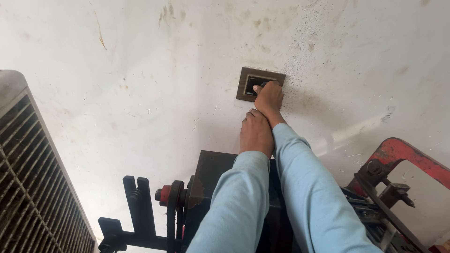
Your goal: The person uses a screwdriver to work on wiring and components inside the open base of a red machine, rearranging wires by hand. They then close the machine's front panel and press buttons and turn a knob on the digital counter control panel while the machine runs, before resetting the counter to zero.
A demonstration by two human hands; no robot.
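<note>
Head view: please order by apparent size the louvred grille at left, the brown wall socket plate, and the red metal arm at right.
1. louvred grille, largest, though nearest the camera
2. red metal arm
3. wall socket plate, smallest, partly covered by the right hand

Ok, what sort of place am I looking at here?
Probably a small workshop. The right hand is at a socket in a stained white wall, above a black machine with a red lever. A cooler grille stands on the left.
</note>
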